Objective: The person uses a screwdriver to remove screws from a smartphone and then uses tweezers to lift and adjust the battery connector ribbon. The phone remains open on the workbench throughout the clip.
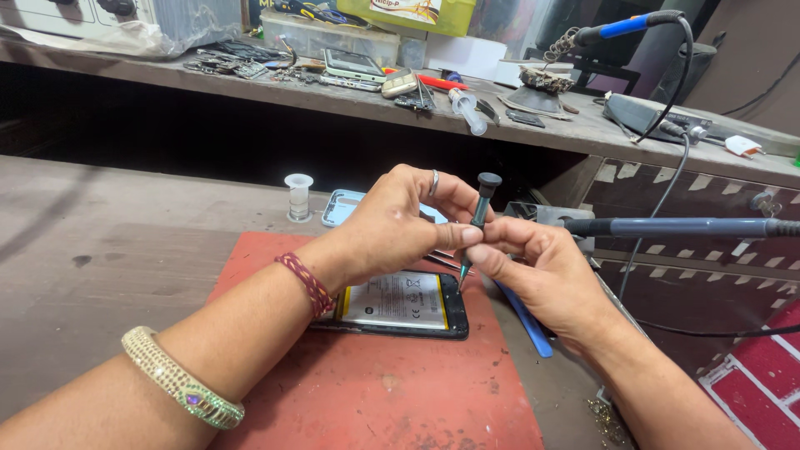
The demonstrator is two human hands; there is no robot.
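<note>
Small clear vial (298, 196) stands upright on the workbench (108, 250) just beyond the far left corner of the red mat (392, 392); contents can't be made out. Clear plastic box (329, 35) on the raised shelf (367, 98) at the back, contents unclear.

Counts: one precision screwdriver (479, 218), one opened smartphone (404, 306), one phone frame (342, 207), one blue pry tool (525, 321), two soldering-type handpieces – grey one (667, 227) lying across the right side, blue-handled one (633, 27) in its stand on the shelf.

Screwdriver: slim dark shaft, black round cap, held near upright above the mat's far edge, tip pointing down at the phone's far right corner. Left hand (396, 225) pinches the shaft with thumb and fingertips, closed on it; ring on one finger, red thread band and pale studded bangle on the arm. Right hand (542, 271) grips the lower shaft from the other side, fingers also closed on it.

Phone lies flat on the mat, back cover off, white-labelled battery showing, partly under the left wrist. Frame lies beyond the mat, behind the left hand.
</note>
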